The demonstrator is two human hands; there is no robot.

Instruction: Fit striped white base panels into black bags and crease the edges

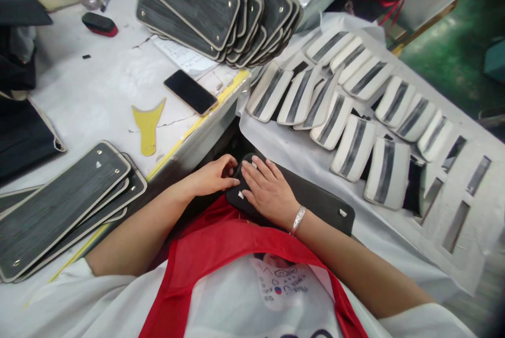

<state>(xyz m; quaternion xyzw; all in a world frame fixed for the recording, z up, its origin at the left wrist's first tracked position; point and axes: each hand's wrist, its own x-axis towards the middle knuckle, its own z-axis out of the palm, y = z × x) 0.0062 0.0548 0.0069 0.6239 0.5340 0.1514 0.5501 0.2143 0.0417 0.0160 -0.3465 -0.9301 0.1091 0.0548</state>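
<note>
A long black panel with rounded corners [321, 198] lies across my lap, with small whitish tabs near its corners. My left hand [216, 176] is closed at the panel's left end, its thumb and curled fingers at the edge. What the fingertips do under the rim is partly hidden. Flat on the panel's left part rests my right hand [270, 191], fingers stretched out and close to the white tabs. A red apron [236, 241] covers my front just below the panel.
On the left table are a stack of dark panels [67, 212], a yellow cutout [148, 126], a phone [191, 92] and a black-and-red brush-like block [99, 23]. A taller panel pile [193, 1] stands behind. White pieces with dark stripes [353, 149] cover the right-hand surface.
</note>
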